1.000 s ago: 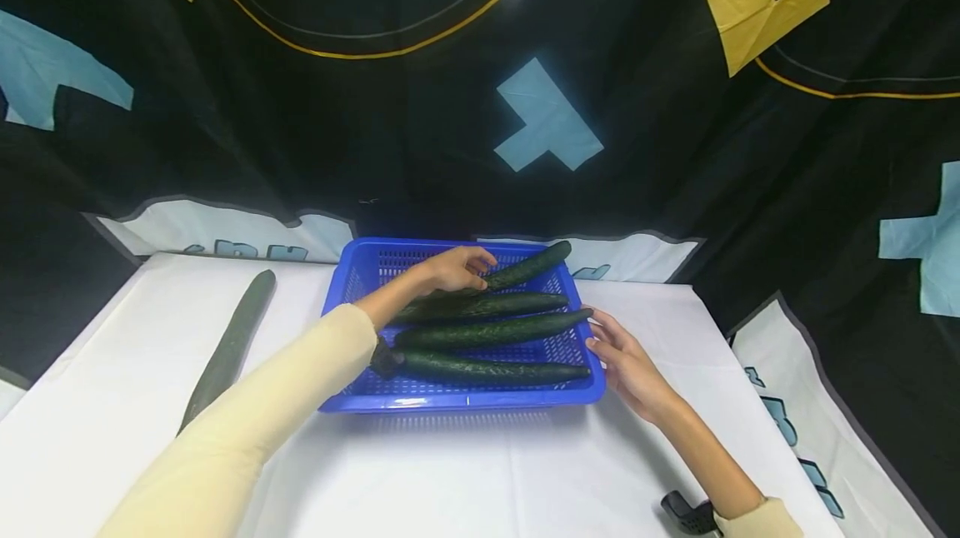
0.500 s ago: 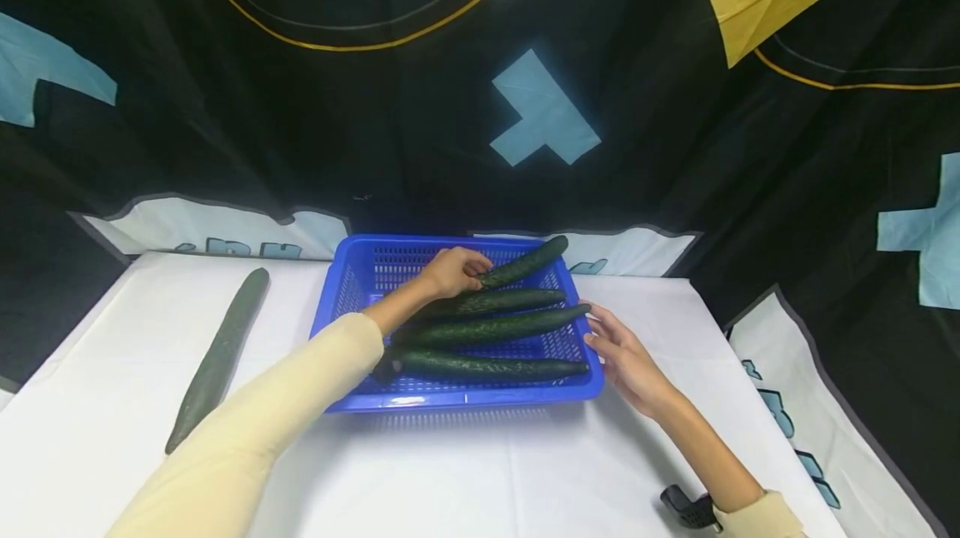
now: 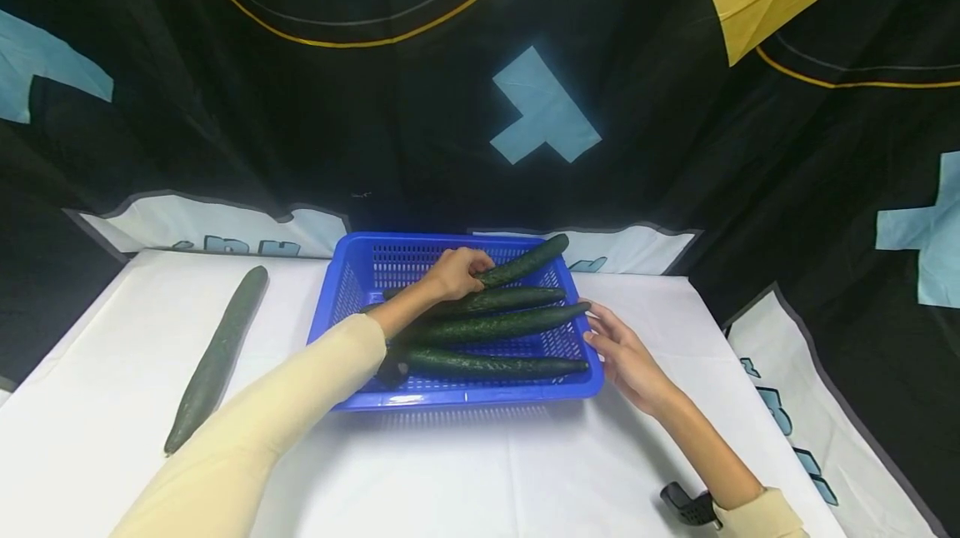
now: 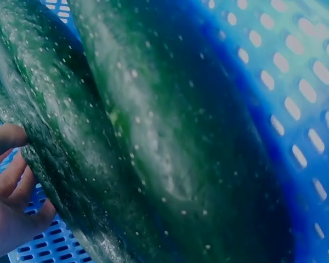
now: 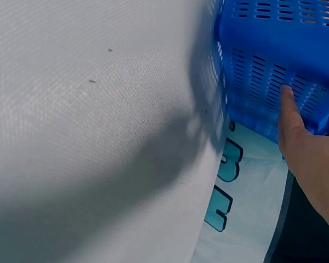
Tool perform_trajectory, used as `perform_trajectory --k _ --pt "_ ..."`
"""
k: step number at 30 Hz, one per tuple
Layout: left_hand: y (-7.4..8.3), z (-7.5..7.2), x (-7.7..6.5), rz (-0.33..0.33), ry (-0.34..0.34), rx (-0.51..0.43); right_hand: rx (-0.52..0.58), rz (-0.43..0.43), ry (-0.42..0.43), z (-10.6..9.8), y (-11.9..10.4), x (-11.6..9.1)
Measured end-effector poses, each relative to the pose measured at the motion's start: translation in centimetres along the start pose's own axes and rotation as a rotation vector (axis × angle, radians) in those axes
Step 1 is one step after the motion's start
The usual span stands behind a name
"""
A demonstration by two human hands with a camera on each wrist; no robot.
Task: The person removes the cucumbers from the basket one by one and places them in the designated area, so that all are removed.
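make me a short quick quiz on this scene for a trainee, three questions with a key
1. Multiple choice: in the head view, which hand reaches inside the blue plastic basket? a) left, b) right, c) both
2. True or false: every cucumber in view lies inside the basket.
3. Short answer: in the head view, at which end of the basket is the right hand?

Key:
1. a, the left hand.
2. False; one cucumber lies on the white-covered table, left of the basket.
3. The right end.

The basket [image 3: 465, 397] is blue, the cucumbers [image 3: 495, 366] pale-speckled dark green.
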State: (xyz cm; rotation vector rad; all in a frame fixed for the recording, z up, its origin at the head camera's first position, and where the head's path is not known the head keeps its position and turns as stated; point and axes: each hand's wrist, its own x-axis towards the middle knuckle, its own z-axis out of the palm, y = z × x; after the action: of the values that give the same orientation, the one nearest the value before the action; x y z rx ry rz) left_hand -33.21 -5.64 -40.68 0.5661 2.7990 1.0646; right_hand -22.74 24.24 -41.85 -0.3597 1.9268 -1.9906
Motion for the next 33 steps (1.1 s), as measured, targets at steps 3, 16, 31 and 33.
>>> perform_trajectory --k 3,16,31,33 --pt "0.0 -0.1 -0.1 0.01 0.013 -0.001 0.005 -0.002 -0.004 0.1 0.1 0.1" --pt "0.1 -1.1 0.2 0.107 -0.032 0.022 0.003 0.005 0.005 -0.1 0.1 0.1" --pt "2.9 -5.3 -1.0 0.176 0.069 -0.147 -0.001 -0.01 -0.015 -0.1 0.1 0.1" --pt "3.5 -6.2 -1.3 0.206 0.098 -0.165 -0.005 -0.013 -0.017 -0.2 0.1 0.1"
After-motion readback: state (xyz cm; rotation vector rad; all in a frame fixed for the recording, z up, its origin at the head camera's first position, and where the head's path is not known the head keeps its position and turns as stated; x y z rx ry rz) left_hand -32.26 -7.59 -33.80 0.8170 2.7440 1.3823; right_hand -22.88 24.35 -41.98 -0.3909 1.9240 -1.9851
